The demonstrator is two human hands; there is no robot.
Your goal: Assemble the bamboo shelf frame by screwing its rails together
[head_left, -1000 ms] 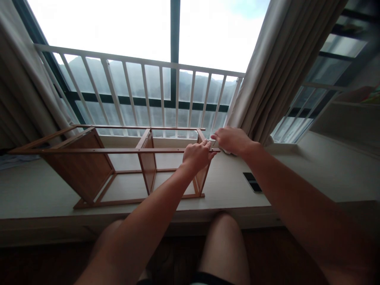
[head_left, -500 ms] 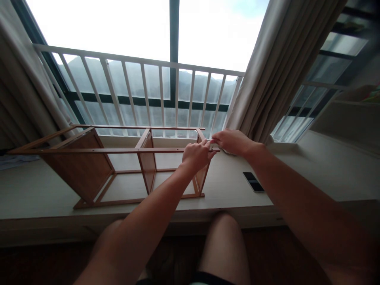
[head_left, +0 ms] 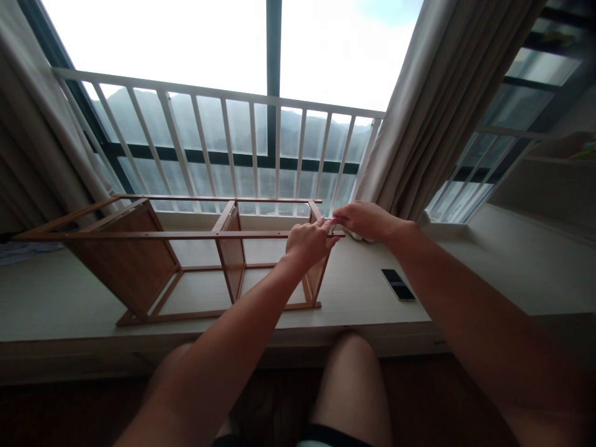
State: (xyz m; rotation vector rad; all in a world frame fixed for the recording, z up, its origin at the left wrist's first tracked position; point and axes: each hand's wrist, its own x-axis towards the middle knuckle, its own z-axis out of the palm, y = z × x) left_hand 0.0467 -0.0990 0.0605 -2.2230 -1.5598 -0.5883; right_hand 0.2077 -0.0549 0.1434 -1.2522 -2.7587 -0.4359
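A brown wooden shelf rack [head_left: 186, 236] lies on its side on the white ledge, its panels standing upright between the rails. My left hand [head_left: 307, 242] is closed around the right end of the upper near rail, its fingers hiding the joint there. Just beyond that end, my right hand [head_left: 365, 218] pinches a thin, bent metal tool, seemingly a hex key [head_left: 332, 228], at the rail's tip. Only a short piece of the tool shows between the two hands, and my fingertips nearly meet.
A dark phone [head_left: 398, 285] lies on the white ledge [head_left: 358, 298], right of the rack. White railings [head_left: 254, 149] and a window stand behind. Beige curtains [head_left: 423, 112] hang at both sides. My knees [head_left: 354, 372] are below the ledge's front edge.
Both hands stay at the rail's end. My right hand has shifted very slightly, and a little more of the bent metal tool shows. The rack has not visibly moved.
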